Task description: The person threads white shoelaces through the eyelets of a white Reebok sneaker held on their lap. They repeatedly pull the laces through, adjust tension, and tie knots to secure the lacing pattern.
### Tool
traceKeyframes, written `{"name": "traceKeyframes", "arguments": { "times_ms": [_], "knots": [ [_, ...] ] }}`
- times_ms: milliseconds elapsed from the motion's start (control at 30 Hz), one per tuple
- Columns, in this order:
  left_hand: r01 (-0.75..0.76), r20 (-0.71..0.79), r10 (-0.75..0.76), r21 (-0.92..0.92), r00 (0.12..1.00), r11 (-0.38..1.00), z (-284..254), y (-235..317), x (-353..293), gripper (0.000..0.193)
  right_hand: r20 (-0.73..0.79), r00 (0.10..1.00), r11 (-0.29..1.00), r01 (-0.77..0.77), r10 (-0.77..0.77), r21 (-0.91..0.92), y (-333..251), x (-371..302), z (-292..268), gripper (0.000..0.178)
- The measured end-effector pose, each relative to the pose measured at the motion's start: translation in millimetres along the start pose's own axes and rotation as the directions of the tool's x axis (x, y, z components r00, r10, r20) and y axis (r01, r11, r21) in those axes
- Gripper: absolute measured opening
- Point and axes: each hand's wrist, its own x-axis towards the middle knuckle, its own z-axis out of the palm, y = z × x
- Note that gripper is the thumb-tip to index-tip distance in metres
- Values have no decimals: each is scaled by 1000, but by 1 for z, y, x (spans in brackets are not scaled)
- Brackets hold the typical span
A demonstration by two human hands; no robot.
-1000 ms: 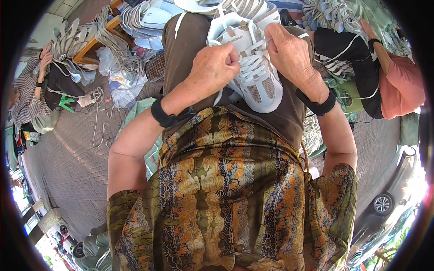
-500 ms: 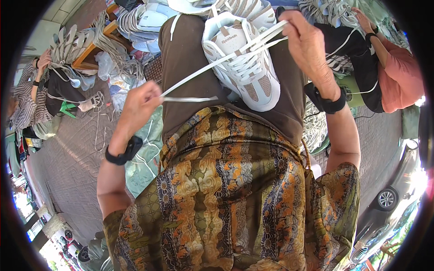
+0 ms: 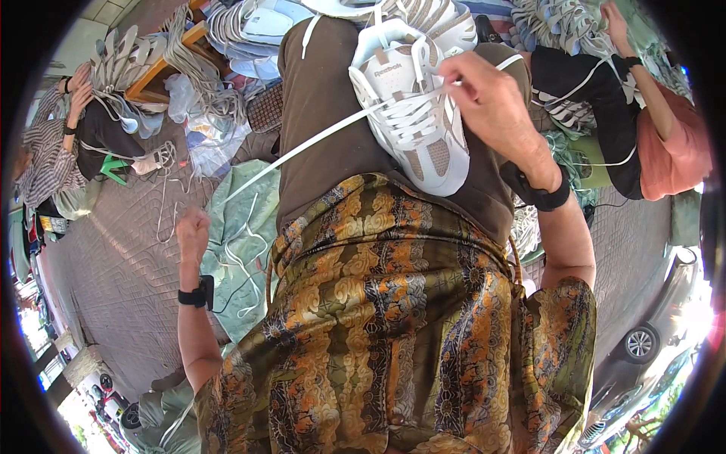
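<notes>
A white and grey-beige sneaker (image 3: 437,168) rests across my lap, its toe pointing toward me. White laces crisscross over its tongue. From the eyelets, a long white shoelace (image 3: 302,147) runs taut down to the left. My left hand (image 3: 193,229) is closed on the far end of that lace, out beyond my left knee. Closed beside the sneaker's upper right side, my right hand (image 3: 491,94) pinches the lace close to the eyelets; its fingertips partly hide the spot. Past its knuckles a short piece of white lace shows over my right knee.
Stacked shoe parts (image 3: 253,32) lie beyond my knees. A wooden stool (image 3: 148,89) stands at the far left. Green sheeting (image 3: 240,280) with loose laces is below my left knee. Co-workers sit at left and right, and a car (image 3: 643,356) is at the lower right.
My left hand has swung down and left, drawing out the lace. My right hand has come in and down toward the sneaker's side, and the lace loops between the hands have shortened.
</notes>
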Motion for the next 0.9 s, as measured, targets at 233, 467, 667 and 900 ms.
{"name": "traceKeyframes", "arguments": {
  "times_ms": [233, 467, 667, 900],
  "knots": [
    [-109, 191, 99, 43, 977, 993, 33, 89, 38, 11, 163, 985, 941, 99, -47, -324, 23, -16, -9, 26],
    [-235, -28, 233, -132, 972, 963, 18, 174, 59, 17, 168, 985, 887, 47, 35, -459, 47, -22, -8, 17],
    [-343, 14, 387, -432, 922, 834, -3, 268, 58, 15, -14, 994, 961, 101, -108, -259, 23, -6, -11, 14],
    [-716, 0, 726, -165, 688, 678, 25, 346, 73, 27, 120, 987, 960, 133, -106, -245, 21, -6, -9, 16]
  ]
}}
